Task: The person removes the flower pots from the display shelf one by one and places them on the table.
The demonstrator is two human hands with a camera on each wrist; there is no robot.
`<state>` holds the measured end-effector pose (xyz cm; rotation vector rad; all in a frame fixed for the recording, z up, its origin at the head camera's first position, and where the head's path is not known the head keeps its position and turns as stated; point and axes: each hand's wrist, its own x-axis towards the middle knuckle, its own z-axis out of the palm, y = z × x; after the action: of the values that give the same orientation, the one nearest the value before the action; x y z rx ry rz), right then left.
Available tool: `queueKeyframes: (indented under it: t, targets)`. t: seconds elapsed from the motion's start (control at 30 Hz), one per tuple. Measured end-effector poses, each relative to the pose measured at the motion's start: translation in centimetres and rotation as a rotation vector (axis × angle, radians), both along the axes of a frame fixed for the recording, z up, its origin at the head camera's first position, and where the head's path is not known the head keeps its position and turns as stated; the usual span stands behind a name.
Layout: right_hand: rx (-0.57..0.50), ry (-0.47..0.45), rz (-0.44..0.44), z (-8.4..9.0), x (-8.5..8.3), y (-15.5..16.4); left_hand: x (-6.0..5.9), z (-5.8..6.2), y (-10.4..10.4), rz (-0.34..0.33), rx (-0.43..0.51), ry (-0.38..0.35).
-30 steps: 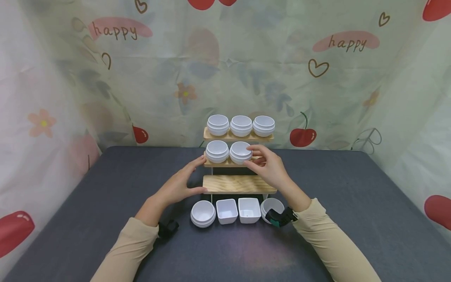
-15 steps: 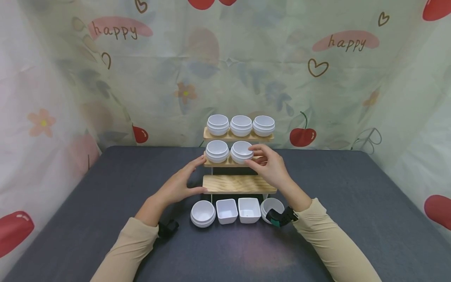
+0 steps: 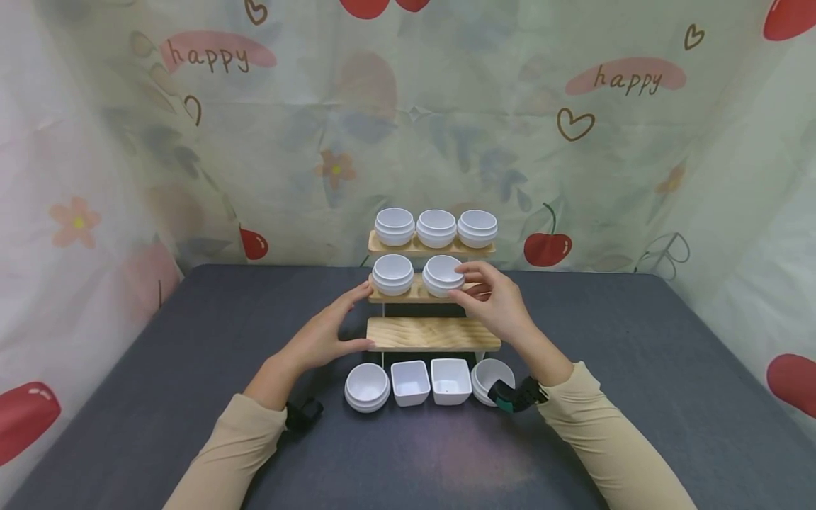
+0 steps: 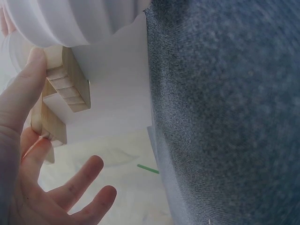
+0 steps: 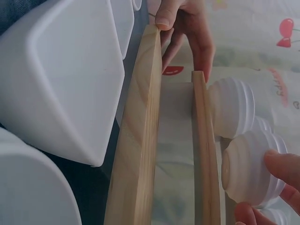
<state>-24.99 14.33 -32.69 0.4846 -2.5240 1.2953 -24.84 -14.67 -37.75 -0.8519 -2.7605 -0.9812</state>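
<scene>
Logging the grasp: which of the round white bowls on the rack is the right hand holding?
The right hand grips the right-hand bowl on the middle shelf; its neighbour and the top three are untouched.

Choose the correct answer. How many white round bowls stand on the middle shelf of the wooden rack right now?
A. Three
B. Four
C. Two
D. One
C. The head view shows two white round bowls on the middle shelf of the wooden rack: the left bowl stands free, and the right hand holds the right bowl. The top shelf carries three.
</scene>
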Motion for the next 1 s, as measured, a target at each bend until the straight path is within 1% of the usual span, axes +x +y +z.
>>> queueKeyframes:
  t: [0.27, 0.5, 1.0]
  targets:
    - [0.014, -0.017, -0.001, 0.3, 0.5, 0.4, 0.0, 0.1, 0.0, -0.007, 0.003, 0.004]
    - [0.044, -0.004, -0.002, 0.3, 0.7, 0.7, 0.0, 0.1, 0.0, -0.006, 0.009, 0.007]
    - [0.070, 0.023, 0.001, -0.1, 1.4, 1.8, 0.1, 0.1, 0.0, -0.009, 0.007, 0.009]
